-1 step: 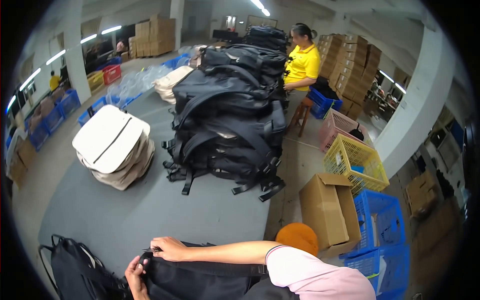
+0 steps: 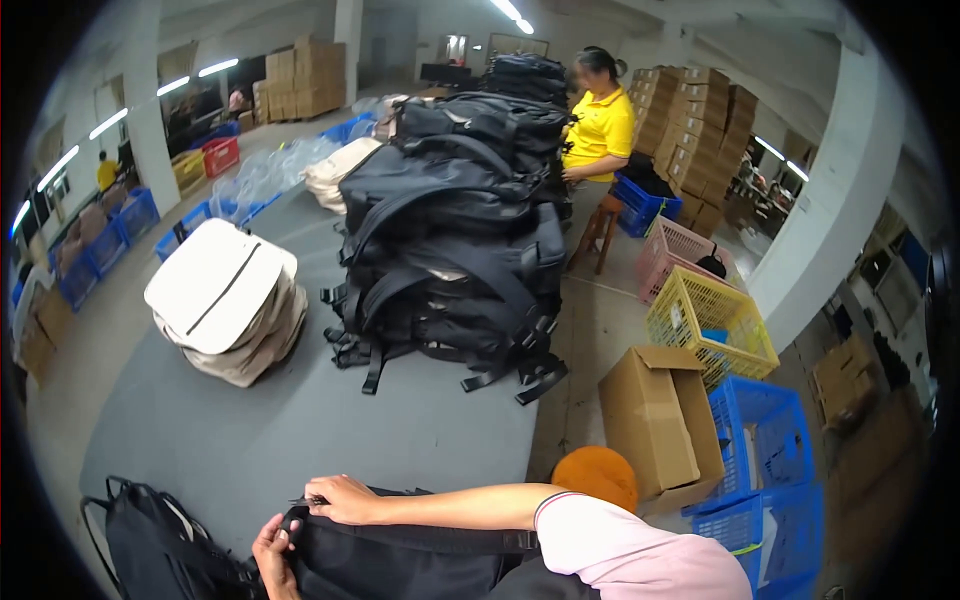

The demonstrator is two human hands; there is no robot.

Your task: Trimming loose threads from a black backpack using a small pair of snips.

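Observation:
A black backpack (image 2: 400, 560) lies at the near edge of the grey table (image 2: 300, 420), just below me. My right hand (image 2: 340, 497) rests on its top edge, fingers pinched on something small at the seam, with the forearm reaching in from the right. My left hand (image 2: 275, 550) grips the backpack's left end, fingers curled around the fabric. A second black bag (image 2: 160, 545) with thin loops lies just left of my hands.
A tall pile of black backpacks (image 2: 450, 250) and a stack of cream-coloured bags (image 2: 225, 300) fill the table's middle. To the right stand a cardboard box (image 2: 655, 420), a yellow basket (image 2: 710, 320) and blue crates (image 2: 765, 440). A person in a yellow shirt (image 2: 600, 125) works beyond the pile.

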